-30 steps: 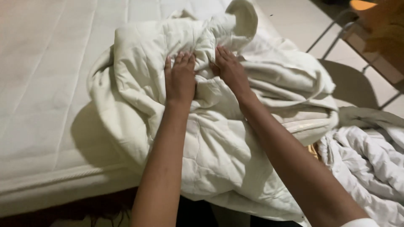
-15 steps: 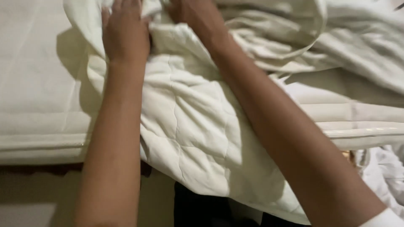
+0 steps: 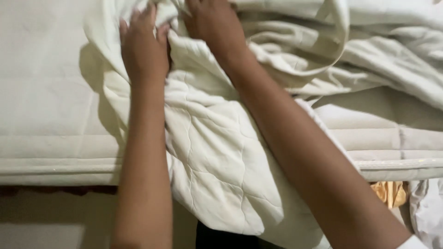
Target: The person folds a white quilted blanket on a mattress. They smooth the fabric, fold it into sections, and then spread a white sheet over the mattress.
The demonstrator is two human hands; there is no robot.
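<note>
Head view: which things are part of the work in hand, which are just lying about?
In hand:
- white quilted cover, bunched and hanging over the mattress edge
- left hand on it
- right hand on it
- mattress under it

Lying about:
- white bedding, lower right
- orange cloth below the mattress edge

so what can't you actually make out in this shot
Head view only:
- Fingertips of the right hand: cut off by the top edge and tucked into folds of the white quilted mattress pad.
- Left hand: fingers press into the pad; whether they grip it is unclear.
- Orange cloth below the mattress: mostly hidden, kind unclear.
- Far end of the pad: beyond the top and right edges.
</note>
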